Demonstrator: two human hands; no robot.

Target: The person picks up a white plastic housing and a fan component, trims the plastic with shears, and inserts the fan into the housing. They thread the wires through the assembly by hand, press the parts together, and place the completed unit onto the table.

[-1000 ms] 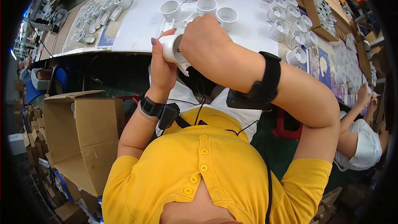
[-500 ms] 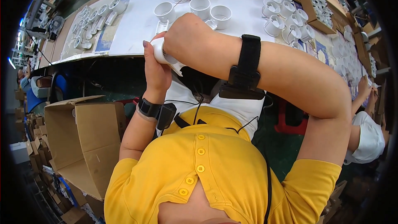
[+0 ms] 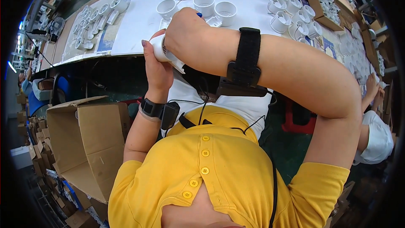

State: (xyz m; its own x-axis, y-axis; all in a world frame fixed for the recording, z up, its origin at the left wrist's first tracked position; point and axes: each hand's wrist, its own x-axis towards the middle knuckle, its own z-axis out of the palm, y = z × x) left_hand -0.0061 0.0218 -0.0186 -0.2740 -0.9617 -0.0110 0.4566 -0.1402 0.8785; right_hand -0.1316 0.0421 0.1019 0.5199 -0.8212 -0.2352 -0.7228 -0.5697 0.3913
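My left hand point(image 3: 157, 68) is closed round a white plastic cylinder-shaped housing point(image 3: 158, 48), held just off the table's front edge. A flat white part juts out below it. Bent over the housing's open end is my right hand point(image 3: 185, 27), its fingers curled and mostly hidden behind its back. A small bit of something blue point(image 3: 199, 14) shows at the far side of that hand; its kind cannot be made out. Beyond the hands, several white round cups point(image 3: 204, 5) stand on the white table sheet point(image 3: 137, 14), some with thin wires.
White parts with curved handles point(image 3: 95, 19) lie in rows at the left. More white cups point(image 3: 280, 22) cluster at the right, beside a cardboard tray point(image 3: 322, 21) of small parts. An open carton point(image 3: 99, 143) stands left of me. Another person's hands point(image 3: 373, 88) work at far right.
My right hand has turned slightly and moved a little up and left, and the blue bit has come into sight. My left hand keeps hold of the white housing.
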